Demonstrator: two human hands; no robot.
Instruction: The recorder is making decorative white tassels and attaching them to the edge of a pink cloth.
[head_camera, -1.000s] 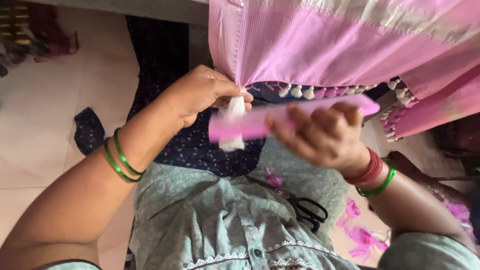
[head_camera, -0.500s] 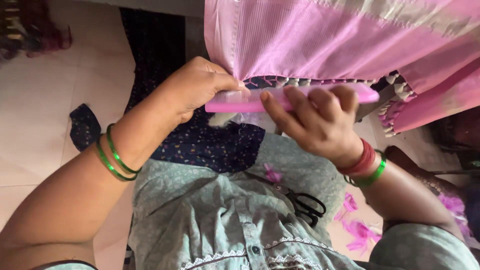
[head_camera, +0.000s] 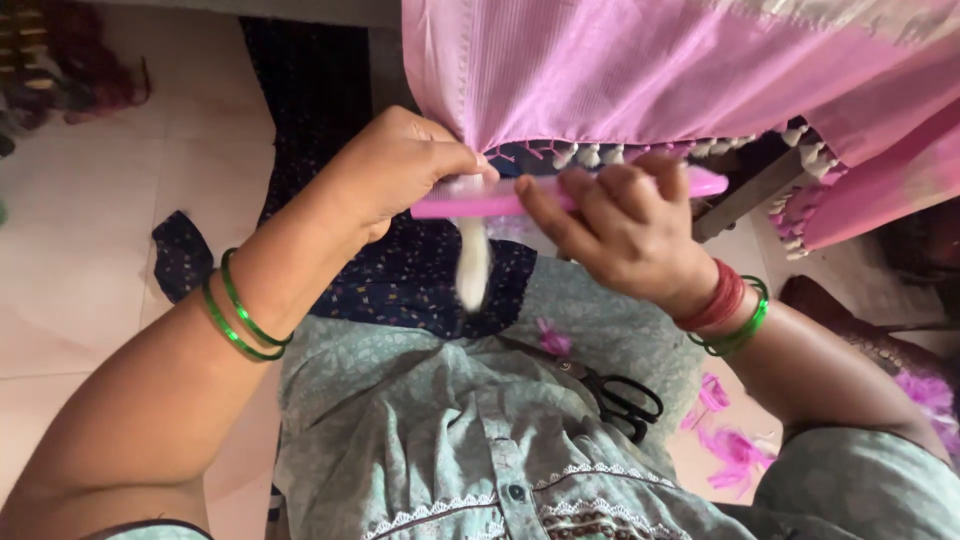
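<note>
Pale floor tiles (head_camera: 90, 270) fill the left, with a dark printed cloth (head_camera: 400, 285) spread across them toward the lap; next comes the left hand (head_camera: 400, 175), fingers closed in a pinch on the top of a white tassel (head_camera: 472, 262) at the hem of the pink fabric (head_camera: 620, 70); the tassel hangs straight below the pinch, smooth and narrow, where a second ago it was short and fluffy behind the comb; the pink comb (head_camera: 520, 198) has swung back up and lies level just under the hem, gripped along its spine by the right hand (head_camera: 630, 235); I judge one downward stroke finished and the threads combed out; further right, black scissors (head_camera: 620, 400) rest on the lap and pink thread scraps (head_camera: 735, 450) lie beside the knee.
</note>
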